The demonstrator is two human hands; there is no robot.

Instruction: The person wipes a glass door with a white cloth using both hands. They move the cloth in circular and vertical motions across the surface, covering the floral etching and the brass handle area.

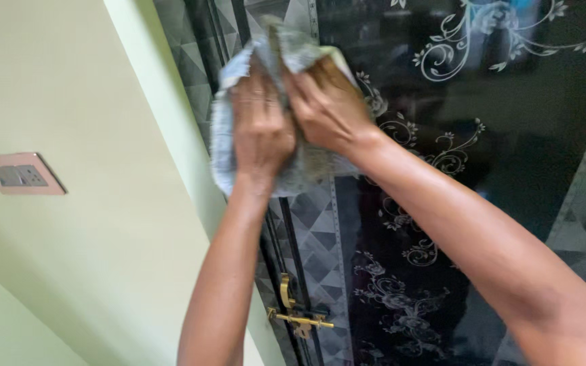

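Cloth bunched flat against dark patterned door, well above brass latch | our left hand and right hand both clutch it, pressed side by side | we'd judge even pressure and overlapping strokes best (glossy panel shows smears) | wall switch plate left of door

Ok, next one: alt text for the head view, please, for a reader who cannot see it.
Left hand and right hand press a pale crumpled cloth against a glossy dark door with floral scrollwork. A brass latch sits lower down; a switch plate is on the green wall.
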